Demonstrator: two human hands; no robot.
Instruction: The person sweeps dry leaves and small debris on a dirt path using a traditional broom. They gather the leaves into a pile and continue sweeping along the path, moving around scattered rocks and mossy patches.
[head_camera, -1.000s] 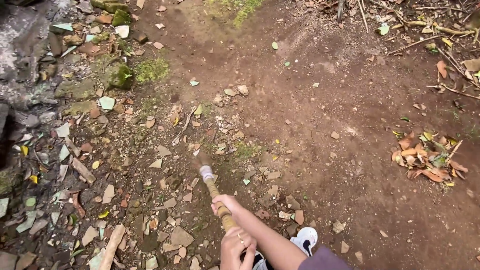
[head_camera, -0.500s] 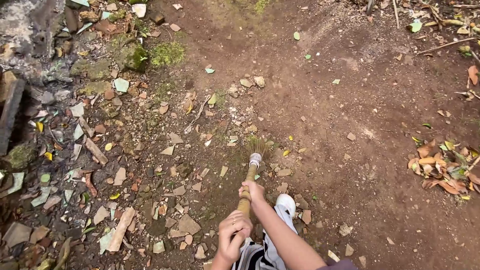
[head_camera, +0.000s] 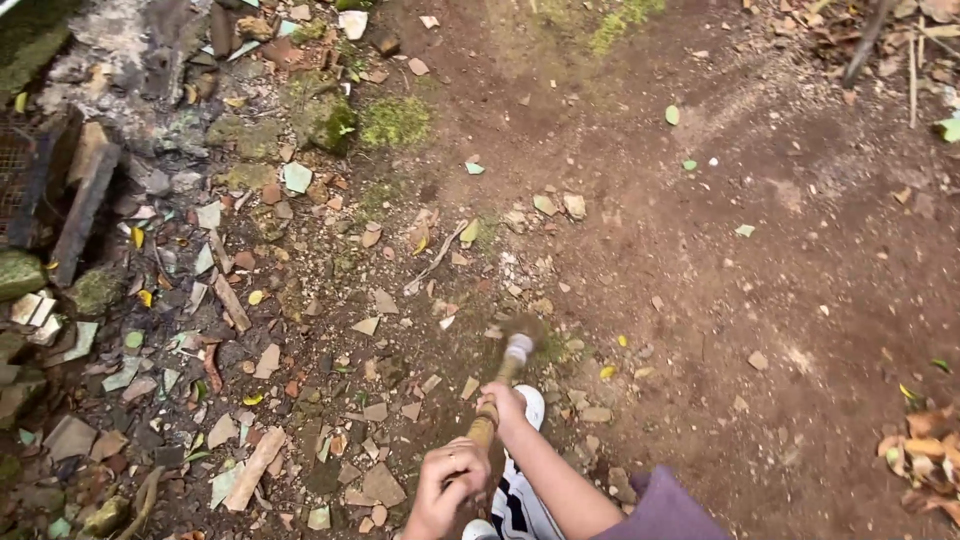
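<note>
Looking straight down at bare brown dirt ground (head_camera: 780, 330), and both hands are on a broom handle (head_camera: 490, 410). The left hand (head_camera: 447, 485) sits nearest the body, fingers curled fully around the yellowish wooden stick, knuckles up. The right hand (head_camera: 508, 408) is further along the stick, also wrapped closed around it, with the forearm running back toward the lower edge and a purple sleeve (head_camera: 660, 510) at the elbow. So both hands are closed and gripping the same stick, one just behind the other.

The stick points away from the person, up and slightly right in view, and ends in a pale collar with the broom head (head_camera: 520, 335) beyond it. That head is blurred, down low at the ground, right at the edge of a scatter of broken tile pieces (head_camera: 370, 325).

Under the hands a white shoe (head_camera: 530, 402) shows just beside the stick, and dark striped trousers (head_camera: 520, 505) sit below it.

Left of the broom the ground is thick with flat shards, stones and a few yellow leaves (head_camera: 138, 237). A flat wooden slat (head_camera: 252, 468) lies tilted near the lower left. Further up, mossy stones (head_camera: 330, 118) sit beside a green moss patch (head_camera: 395, 120). On the far right edge lies a heap of dry orange leaves (head_camera: 925, 455), well apart from the broom.
</note>
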